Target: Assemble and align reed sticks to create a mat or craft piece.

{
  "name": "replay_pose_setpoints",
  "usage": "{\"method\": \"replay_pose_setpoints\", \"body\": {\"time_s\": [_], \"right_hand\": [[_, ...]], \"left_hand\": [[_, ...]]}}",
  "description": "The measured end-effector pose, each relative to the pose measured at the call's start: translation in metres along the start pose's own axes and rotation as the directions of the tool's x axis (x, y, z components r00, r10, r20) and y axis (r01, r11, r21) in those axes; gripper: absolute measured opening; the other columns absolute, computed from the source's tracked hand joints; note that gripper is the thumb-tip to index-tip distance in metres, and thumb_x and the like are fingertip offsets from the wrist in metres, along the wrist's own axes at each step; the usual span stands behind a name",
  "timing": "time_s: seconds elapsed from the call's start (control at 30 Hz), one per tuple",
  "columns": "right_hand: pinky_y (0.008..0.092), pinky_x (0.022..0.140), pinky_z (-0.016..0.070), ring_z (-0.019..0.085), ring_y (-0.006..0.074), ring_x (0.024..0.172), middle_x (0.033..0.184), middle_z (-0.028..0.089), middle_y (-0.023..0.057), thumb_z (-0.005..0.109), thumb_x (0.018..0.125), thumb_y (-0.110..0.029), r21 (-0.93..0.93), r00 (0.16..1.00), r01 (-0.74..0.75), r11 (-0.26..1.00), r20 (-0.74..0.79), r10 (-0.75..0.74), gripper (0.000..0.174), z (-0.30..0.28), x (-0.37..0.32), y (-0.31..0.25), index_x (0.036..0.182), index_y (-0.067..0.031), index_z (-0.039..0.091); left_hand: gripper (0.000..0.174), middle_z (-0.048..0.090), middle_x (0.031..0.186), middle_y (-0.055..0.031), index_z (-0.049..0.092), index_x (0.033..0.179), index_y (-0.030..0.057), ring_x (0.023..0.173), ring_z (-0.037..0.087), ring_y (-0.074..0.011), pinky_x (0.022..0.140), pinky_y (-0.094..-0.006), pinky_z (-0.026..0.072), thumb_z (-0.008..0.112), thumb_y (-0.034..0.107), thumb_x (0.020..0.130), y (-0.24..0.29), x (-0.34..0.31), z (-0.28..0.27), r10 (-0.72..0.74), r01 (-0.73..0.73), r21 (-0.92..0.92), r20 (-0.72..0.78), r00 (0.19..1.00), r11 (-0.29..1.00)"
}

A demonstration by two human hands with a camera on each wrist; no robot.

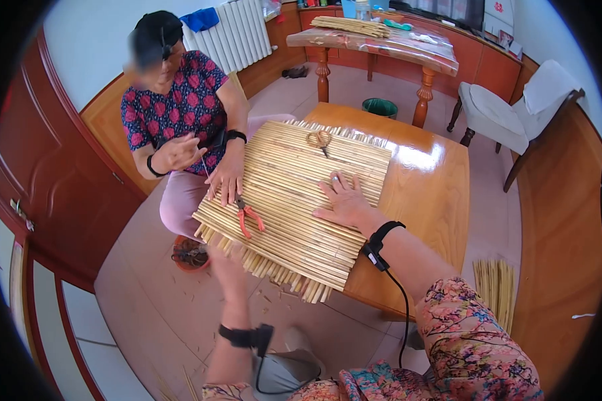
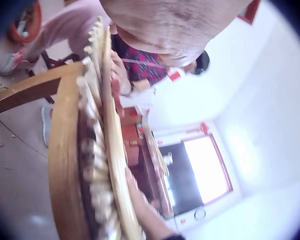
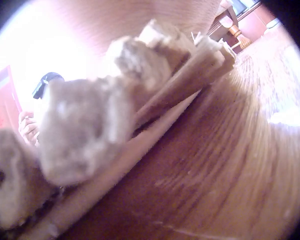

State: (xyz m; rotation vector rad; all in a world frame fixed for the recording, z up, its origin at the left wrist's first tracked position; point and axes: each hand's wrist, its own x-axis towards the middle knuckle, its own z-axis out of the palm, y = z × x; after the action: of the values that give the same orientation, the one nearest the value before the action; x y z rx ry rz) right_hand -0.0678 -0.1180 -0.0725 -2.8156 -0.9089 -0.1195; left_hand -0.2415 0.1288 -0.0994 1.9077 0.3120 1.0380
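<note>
A mat of pale reed-like sticks (image 1: 294, 180), laid side by side, covers much of the wooden table. My right hand (image 1: 344, 202) rests on its right part, fingers spread. At the near left edge my left hand (image 1: 227, 267) is blurred by motion; in the left wrist view its skin fills the top, close to the stick ends (image 2: 97, 175), and I cannot tell how its fingers lie. Red-handled pliers (image 1: 247, 217) lie on the mat's left side. Scissors with wrapped tan handles (image 1: 319, 140) lie near its far edge. Stick ends loom large in the right wrist view.
Across the left corner sits another person (image 1: 180, 100), one hand on the mat, the other raised with a thin strand. A back table (image 1: 435, 57) bears a stick bundle (image 1: 351, 27). More sticks (image 1: 495, 291) stand at right; a basket (image 1: 190, 254) is on the floor.
</note>
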Motion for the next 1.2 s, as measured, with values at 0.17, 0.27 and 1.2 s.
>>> {"method": "replay_pose_setpoints", "body": {"time_s": [0.17,0.27,1.2], "right_hand": [[0.0533,0.107,0.0018,0.007,0.0305,0.137,0.144,0.018,0.0197,0.033,0.078,-0.071,-0.010,1.000,0.000,1.000,0.012,0.000,0.088,0.001,0.000,-0.001,0.141,-0.0100,0.021],[0.0537,0.107,0.0017,0.007,0.0309,0.137,0.145,0.017,0.0198,0.034,0.078,-0.070,0.003,1.000,0.011,1.000,0.004,-0.011,0.087,0.003,-0.001,0.000,0.140,-0.0099,0.022],[0.0533,0.106,0.0052,0.011,0.0309,0.136,0.144,0.020,0.0202,0.039,0.078,-0.067,-0.094,1.000,-0.008,0.996,-0.018,0.007,0.084,0.010,0.007,-0.002,0.140,-0.0122,0.024]], "left_hand": [[0.072,0.023,0.140,-0.0264,0.031,0.135,0.0039,0.133,0.016,-0.0372,0.107,-0.0491,0.0104,0.062,0.037,0.079,0.079,-0.057,0.051,0.130,-0.383,0.302,0.613,0.779,0.873],[0.079,0.023,0.140,-0.0267,0.032,0.135,0.0047,0.133,0.016,-0.0379,0.107,-0.0515,0.0087,0.057,0.052,0.077,0.072,-0.067,0.062,0.033,-0.483,0.366,0.770,0.637,0.796],[0.089,0.031,0.134,-0.0271,0.035,0.131,-0.0021,0.130,0.022,-0.0384,0.104,-0.0536,0.0160,0.054,0.062,0.072,0.078,-0.084,0.060,0.149,-0.611,0.360,0.767,0.625,0.705]]}}
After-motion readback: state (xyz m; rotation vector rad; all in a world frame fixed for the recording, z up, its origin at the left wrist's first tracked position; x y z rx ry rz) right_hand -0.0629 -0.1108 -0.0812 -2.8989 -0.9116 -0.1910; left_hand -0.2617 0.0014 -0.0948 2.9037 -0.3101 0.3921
